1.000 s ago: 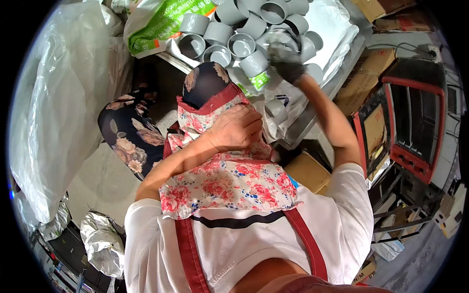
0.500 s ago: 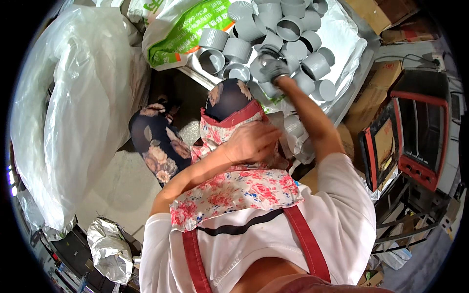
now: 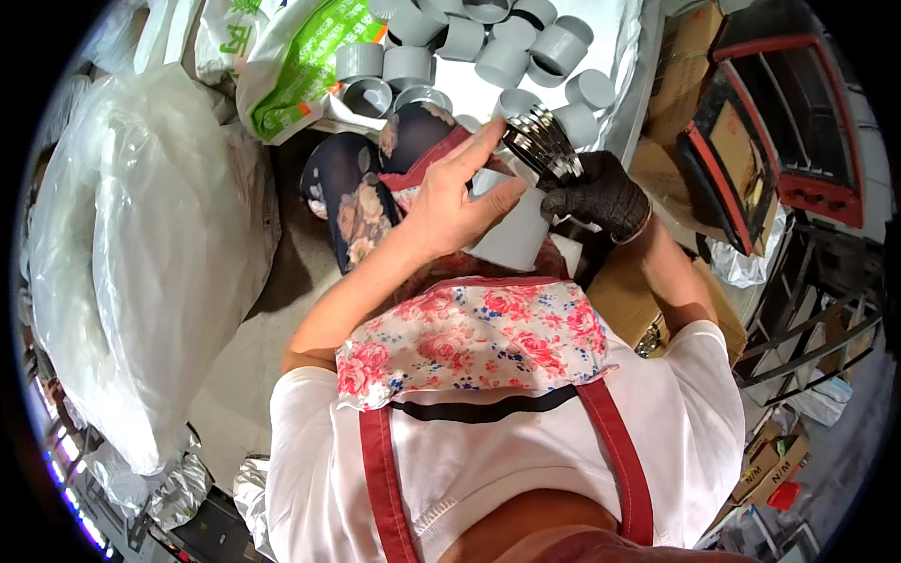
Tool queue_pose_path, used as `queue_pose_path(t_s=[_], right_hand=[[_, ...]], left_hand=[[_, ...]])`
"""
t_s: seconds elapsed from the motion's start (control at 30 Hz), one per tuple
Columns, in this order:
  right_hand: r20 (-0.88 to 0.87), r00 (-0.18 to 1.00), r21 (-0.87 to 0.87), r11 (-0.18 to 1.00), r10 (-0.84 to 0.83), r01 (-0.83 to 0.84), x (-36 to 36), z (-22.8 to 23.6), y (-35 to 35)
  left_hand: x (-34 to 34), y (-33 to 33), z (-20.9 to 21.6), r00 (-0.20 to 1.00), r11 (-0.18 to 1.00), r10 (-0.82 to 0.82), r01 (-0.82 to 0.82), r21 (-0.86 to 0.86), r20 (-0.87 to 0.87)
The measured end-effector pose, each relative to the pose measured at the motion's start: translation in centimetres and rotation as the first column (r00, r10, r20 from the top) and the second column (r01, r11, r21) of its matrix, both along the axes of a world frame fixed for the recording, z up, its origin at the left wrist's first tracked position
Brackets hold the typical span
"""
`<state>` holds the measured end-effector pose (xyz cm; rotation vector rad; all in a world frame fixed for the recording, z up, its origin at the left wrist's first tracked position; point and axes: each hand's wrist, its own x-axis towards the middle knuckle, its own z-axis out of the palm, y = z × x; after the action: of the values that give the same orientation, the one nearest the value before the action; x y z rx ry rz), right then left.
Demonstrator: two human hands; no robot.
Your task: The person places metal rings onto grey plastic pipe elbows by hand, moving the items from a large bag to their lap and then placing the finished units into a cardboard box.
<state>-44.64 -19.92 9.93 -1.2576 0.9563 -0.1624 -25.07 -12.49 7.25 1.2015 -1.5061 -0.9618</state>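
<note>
My right hand (image 3: 605, 197), in a dark glove, is closed around a bundle of thin, shiny metal pieces (image 3: 542, 145); their exact kind is unclear. My bare left hand (image 3: 450, 202) has its thumb and fingers spread, with the fingertips beside the metal bundle. Whether they touch it I cannot tell. Below both hands, over my lap, is a pale grey smooth-sided piece (image 3: 514, 230), partly hidden by the left hand. Beyond the hands, short grey plastic cylinders (image 3: 502, 61) lie in a loose pile on white sheeting, some showing open ends.
A green and white printed sack (image 3: 314, 66) lies left of the pile. Large clear plastic bags (image 3: 141, 253) bulge at the left. On the right are a cardboard box (image 3: 619, 300) close by my arm and a red-framed oven (image 3: 788, 122) with its door hanging open.
My right hand has come back from the grey cylinders towards my lap, and the metal bundle now shows clearly in it. My left hand has risen beside it, fingers spread. The view has shifted.
</note>
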Motion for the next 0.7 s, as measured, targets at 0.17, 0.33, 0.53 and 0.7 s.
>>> queue_pose_path(t_s=[0.17, 0.33, 0.53, 0.7], right_hand=[[0.005, 1.0, -0.012, 1.0, 0.024, -0.023, 0.0, -0.2, 3.1], [-0.008, 0.999, -0.105, 0.994, 0.032, -0.033, -0.1, -0.5, 4.1], [-0.03, 0.997, -0.444, 0.893, 0.073, -0.079, 0.3, -1.3, 5.6], [0.019, 0.999, -0.338, 0.94, 0.05, -0.04, 0.6, -1.4, 6.2]], left_hand=[[0.2, 2.9, -0.9, 0.999, 0.997, 0.034, -0.036, 0.065, 0.025], [-0.5, 3.9, -1.1, 0.98, 0.982, 0.19, -0.19, 0.009, 0.058], [-0.5, 4.2, -0.3, 0.977, 0.961, 0.201, -0.181, 0.209, -0.077], [-1.1, 3.3, 1.3, 0.92, 0.892, 0.187, -0.013, 0.453, -0.343]])
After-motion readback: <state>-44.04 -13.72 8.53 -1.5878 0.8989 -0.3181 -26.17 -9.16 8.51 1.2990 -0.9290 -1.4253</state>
